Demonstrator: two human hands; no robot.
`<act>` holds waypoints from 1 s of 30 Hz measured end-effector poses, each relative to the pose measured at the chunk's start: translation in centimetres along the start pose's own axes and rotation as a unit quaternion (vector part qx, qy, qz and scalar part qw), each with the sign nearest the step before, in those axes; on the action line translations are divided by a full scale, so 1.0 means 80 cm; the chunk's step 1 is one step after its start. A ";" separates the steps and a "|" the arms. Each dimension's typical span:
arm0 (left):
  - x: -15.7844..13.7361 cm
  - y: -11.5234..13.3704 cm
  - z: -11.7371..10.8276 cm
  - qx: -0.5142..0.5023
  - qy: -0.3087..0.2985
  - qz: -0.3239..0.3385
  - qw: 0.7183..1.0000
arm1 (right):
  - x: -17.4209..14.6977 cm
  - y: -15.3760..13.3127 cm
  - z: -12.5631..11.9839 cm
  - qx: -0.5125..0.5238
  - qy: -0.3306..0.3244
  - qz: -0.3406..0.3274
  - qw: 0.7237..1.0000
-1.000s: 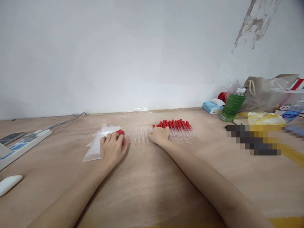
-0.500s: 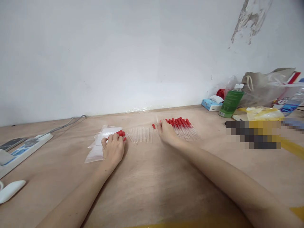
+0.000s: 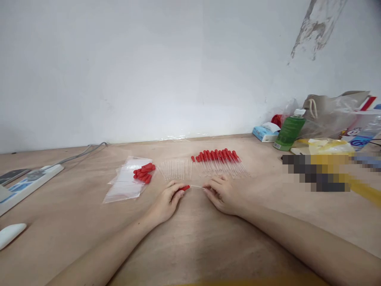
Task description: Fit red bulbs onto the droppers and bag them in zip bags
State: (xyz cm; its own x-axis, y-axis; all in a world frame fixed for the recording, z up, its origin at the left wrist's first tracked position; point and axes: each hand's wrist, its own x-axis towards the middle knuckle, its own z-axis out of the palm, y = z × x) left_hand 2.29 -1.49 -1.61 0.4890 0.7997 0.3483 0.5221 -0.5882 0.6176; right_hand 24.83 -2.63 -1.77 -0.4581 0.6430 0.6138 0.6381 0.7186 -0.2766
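Observation:
Between the thumb and fingers of my left hand [image 3: 166, 202] is a red rubber dropper bulb [image 3: 186, 188], its end pointing right. My right hand [image 3: 224, 194] pinches a thin clear dropper tube [image 3: 196, 186], whose other end lies close to the bulb's mouth; whether they touch I cannot tell. Behind my hands lies a row of bare clear tubes [image 3: 175, 170]. Right of these, droppers with red bulbs [image 3: 220, 156] form another row, bulbs toward the wall. A pile of loose red bulbs [image 3: 145, 173] rests partly on clear plastic bags [image 3: 123, 183] at the left.
On the left are a power strip [image 3: 44, 176] with a grey cable [image 3: 80, 153], a phone [image 3: 13, 176] and a white rounded object [image 3: 12, 235]. A green bottle [image 3: 290, 131], a tissue pack [image 3: 264, 133] and plastic bags [image 3: 336, 113] stand at the back right.
My left hand has left the pile with a red bulb and moved right. The right hand has come back toward me from the rows, holding a clear tube. Both hands now face each other.

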 end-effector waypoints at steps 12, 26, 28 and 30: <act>0.002 0.002 -0.003 -0.040 0.024 0.012 0.999 | 0.001 0.001 0.003 -0.003 -0.047 -0.032 0.998; -0.001 0.010 -0.002 -0.099 -0.015 -0.023 0.995 | 0.007 0.000 -0.005 -0.010 -0.052 -0.058 0.997; -0.002 0.011 -0.003 -0.093 -0.015 -0.017 0.995 | 0.007 -0.005 -0.007 -0.031 -0.056 -0.065 0.996; -0.003 0.012 -0.002 -0.088 -0.004 -0.015 0.996 | 0.007 -0.010 -0.008 -0.041 -0.056 -0.068 0.995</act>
State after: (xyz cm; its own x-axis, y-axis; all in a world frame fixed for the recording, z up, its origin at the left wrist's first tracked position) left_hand 2.57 -2.24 -0.95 0.4802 0.8156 0.3229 0.4058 -0.5329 0.7425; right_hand 24.49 -3.00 -0.75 -0.6070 0.5706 0.5531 0.6123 0.7795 -0.1322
